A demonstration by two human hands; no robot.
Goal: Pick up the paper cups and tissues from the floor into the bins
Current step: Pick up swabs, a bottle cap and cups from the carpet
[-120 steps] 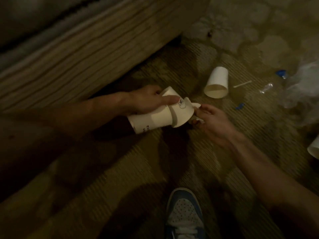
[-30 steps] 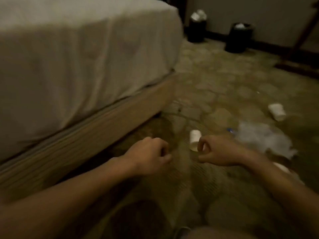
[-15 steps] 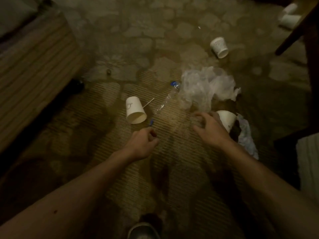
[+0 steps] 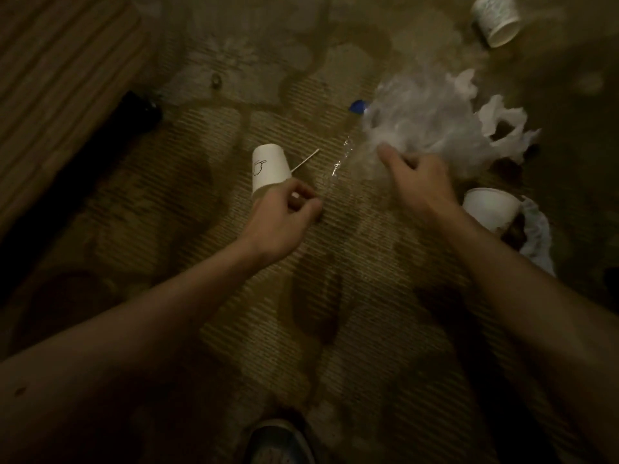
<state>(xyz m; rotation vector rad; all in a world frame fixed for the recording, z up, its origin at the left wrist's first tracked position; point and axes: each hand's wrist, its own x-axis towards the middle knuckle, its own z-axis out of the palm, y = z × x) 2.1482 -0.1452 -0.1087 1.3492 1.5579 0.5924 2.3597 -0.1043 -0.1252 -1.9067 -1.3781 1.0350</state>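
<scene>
A white paper cup point(image 4: 269, 169) with a small drawing lies on the carpet, mouth toward me. My left hand point(image 4: 284, 217) hovers at its mouth with fingers curled; I see nothing held in it. My right hand point(image 4: 418, 182) reaches into a crumpled clear plastic bag point(image 4: 422, 125), and its fingers curl into the bag's near edge. A second cup point(image 4: 490, 209) lies on its side just right of my right wrist. A third cup point(image 4: 497, 18) lies at the top right. A torn white tissue point(image 4: 502, 120) sits against the bag's right side.
A clear bottle point(image 4: 340, 162) with a blue cap point(image 4: 357, 107) and a cotton swab point(image 4: 304, 161) lie between the hands. The wooden bed base point(image 4: 67, 78) runs along the left with a dark foot point(image 4: 140, 112). Crumpled white wrap point(image 4: 537, 236) lies right; my shoe point(image 4: 278, 442) is below.
The view has dropped from the room to the floor litter. My right hand moved forward from the carpet onto the plastic bag. My left hand moved up to the first cup's mouth.
</scene>
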